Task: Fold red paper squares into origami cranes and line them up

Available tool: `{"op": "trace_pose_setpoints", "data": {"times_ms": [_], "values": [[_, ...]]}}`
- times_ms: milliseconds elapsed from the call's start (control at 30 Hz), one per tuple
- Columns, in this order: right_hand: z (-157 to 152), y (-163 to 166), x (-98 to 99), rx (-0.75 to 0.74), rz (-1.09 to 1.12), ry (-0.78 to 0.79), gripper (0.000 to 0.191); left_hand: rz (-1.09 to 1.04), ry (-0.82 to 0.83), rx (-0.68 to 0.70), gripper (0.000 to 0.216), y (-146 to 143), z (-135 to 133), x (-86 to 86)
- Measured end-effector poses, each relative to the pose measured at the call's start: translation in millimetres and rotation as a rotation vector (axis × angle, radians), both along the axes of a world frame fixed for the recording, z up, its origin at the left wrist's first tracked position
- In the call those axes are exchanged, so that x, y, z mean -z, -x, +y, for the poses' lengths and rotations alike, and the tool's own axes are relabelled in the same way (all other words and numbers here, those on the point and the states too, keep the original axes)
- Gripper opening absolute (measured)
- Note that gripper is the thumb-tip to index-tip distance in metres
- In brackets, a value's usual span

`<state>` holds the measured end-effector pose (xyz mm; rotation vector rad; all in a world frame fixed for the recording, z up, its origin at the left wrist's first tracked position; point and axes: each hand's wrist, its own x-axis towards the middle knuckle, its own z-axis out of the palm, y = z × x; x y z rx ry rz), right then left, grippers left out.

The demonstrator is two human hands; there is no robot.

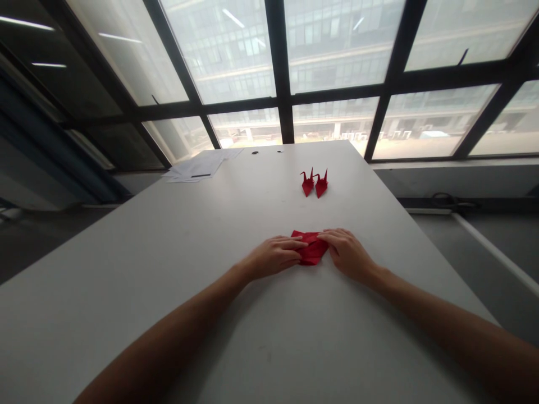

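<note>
A folded piece of red paper (310,250) lies flat on the white table (168,269). My left hand (275,256) rests on its left side, fingers stretched flat and pressing down on the paper. From the other side, my right hand (347,252) presses its right edge with the fingers held together and flat. Two finished red paper cranes (314,183) stand side by side farther back on the table, apart from both hands.
A stack of white paper sheets (197,167) lies at the table's far left corner. Two small dark round things (255,152) sit near the far edge. Large windows with dark frames stand behind the table. The floor drops away right of the table edge.
</note>
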<state>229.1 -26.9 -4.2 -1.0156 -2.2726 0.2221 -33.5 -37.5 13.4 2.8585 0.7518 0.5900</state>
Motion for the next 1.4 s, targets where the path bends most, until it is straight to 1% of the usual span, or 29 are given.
{"op": "trace_pose_setpoints", "data": {"times_ms": [67, 167, 233, 300, 400, 467, 500, 533, 567, 600, 667, 700, 733, 767, 800, 900, 967, 1000, 1067, 1167, 1267, 1400], "values": [[-2, 0, -3.0, -0.015, 0.011, 0.001, 0.043, -0.1, 0.055, -0.04, 0.02, -1, -1, 0.7], [-4, 0, -5.3, -0.029, 0.011, -0.014, 0.043, -0.28, 0.187, -0.188, 0.02, -5, -3, 0.2], [-3, 0, -4.8, -0.007, 0.044, -0.04, 0.041, -0.412, 0.29, -0.301, 0.02, -7, -4, -1.3], [-1, 0, -3.8, 0.05, 0.126, -0.079, 0.035, -0.593, 0.443, -0.372, 0.024, -10, -6, -3.3], [1, 0, -4.2, 0.12, 0.297, -0.086, 0.023, -0.857, 0.747, -0.381, 0.029, -15, -7, -5.2], [1, 0, -5.4, 0.147, 0.408, -0.018, 0.02, -0.931, 0.885, -0.382, 0.031, -18, -6, -4.7], [1, 0, -5.6, 0.157, 0.447, 0.027, 0.02, -0.939, 0.916, -0.398, 0.032, -18, -5, -3.7], [1, 0, -5.2, 0.166, 0.468, 0.071, 0.019, -0.941, 0.91, -0.427, 0.034, -19, -4, -2.5], [2, 0, -4.2, 0.174, 0.467, 0.112, 0.018, -0.935, 0.857, -0.472, 0.035, -19, -2, -1.1], [4, 0, -2.7, 0.18, 0.447, 0.15, 0.017, -0.914, 0.753, -0.521, 0.034, -19, -1, 0.2], [9, -1, 1.6, 0.193, 0.367, 0.206, 0.016, -0.797, 0.447, -0.587, 0.029, -19, -1, 2.2], [11, -1, 3.6, 0.2, 0.314, 0.213, 0.016, -0.701, 0.29, -0.586, 0.027, -19, -3, 2.8], [13, -1, 5.1, 0.207, 0.256, 0.199, 0.016, -0.583, 0.165, -0.556, 0.028, -20, -5, 3.2], [15, -1, 6.0, 0.214, 0.196, 0.168, 0.016, -0.458, 0.086, -0.506, 0.031, -21, -7, 3.7], [15, -1, 6.1, 0.225, 0.141, 0.125, 0.016, -0.336, 0.054, -0.445, 0.034, -23, -10, 4.3], [8, 2, 3.3, 0.262, 0.029, 0.01, 0.025, -0.016, 0.097, -0.306, 0.045, -27, -18, 7.9], [-2, 6, 2.2, 0.222, -0.034, -0.017, 0.036, 0.118, 0.132, -0.279, 0.053, -28, -20, 10.8], [-7, 8, 2.7, 0.174, -0.08, -0.016, 0.041, 0.158, 0.138, -0.278, 0.057, -29, -20, 11.9], [-17, 12, 6.1, 0.069, -0.201, 0.012, 0.051, 0.196, 0.134, -0.283, 0.063, -29, -20, 13.0], [-23, 16, 13.9, 0.018, -0.322, 0.074, 0.063, 0.217, 0.12, -0.29, 0.066, -28, -18, 13.0], [-23, 15, 19.5, 0.07, -0.362, 0.099, 0.068, 0.227, 0.115, -0.297, 0.067, -28, -18, 14.1], [-20, 10, 23.2, 0.208, -0.358, 0.105, 0.069, 0.227, 0.103, -0.303, 0.067, -27, -17, 16.9]]}}
